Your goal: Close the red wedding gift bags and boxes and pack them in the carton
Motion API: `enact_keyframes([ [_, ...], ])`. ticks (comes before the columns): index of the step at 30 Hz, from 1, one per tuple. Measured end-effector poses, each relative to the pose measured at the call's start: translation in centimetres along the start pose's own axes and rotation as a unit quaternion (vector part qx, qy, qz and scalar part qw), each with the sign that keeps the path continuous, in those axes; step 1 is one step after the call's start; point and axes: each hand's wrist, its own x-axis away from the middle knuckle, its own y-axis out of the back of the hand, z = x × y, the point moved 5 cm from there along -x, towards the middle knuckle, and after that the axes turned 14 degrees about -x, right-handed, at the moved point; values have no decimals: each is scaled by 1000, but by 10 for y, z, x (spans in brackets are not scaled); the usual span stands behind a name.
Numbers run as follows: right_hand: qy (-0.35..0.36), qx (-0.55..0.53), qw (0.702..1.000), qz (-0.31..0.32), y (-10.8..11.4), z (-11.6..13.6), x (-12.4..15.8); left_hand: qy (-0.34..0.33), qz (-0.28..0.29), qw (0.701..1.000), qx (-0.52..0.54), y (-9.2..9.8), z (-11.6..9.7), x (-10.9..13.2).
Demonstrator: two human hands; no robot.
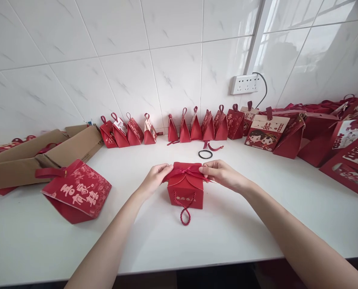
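Pinching glossy ribbon (pixel 185 171): left hand (pixel 153 178), right hand (pixel 221 172). Red box (pixel 185 191) beneath: curved flaps (pixel 195 182), pale lettering (pixel 182 198), twisted cord handle (pixel 185 208).

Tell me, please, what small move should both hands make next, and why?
I would probably pull gently and evenly outward, to tighten the ribbon. The left hand and right hand pinch it on opposite sides, and it gathers near its middle, on top of the red box. An even pull should help keep that gather centred.
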Motion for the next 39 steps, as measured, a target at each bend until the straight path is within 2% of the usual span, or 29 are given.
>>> enact_keyframes([
  [8, 31, -89, 995, -11, 6, -9, -8, -51, -141, 988, -24, -7, 7, 0],
  [11, 29, -100, 994, -29, 9, -11, -9, -37, -153, 987, -12, -7, 7, 2],
  [13, 9, -87, 996, -26, 12, -10, -6, -22, -113, 993, 27, -7, 6, 2],
  [17, -57, 30, 998, 27, 12, -3, 4, 22, 40, 997, 65, -8, 2, 3],
  [20, -106, 96, 989, 41, 12, 1, 10, 43, 94, 993, 52, -5, 2, 3],
  [26, -151, 74, 984, 64, 9, -3, 11, 50, 127, 984, 116, -6, 9, 1],
  [34, -104, -17, 990, 96, 11, 3, 12, 52, 126, 982, 130, -8, 8, 2],
  [39, -138, 78, 976, 152, 4, 7, 22, 58, 122, 983, 120, -10, 4, 4],
])
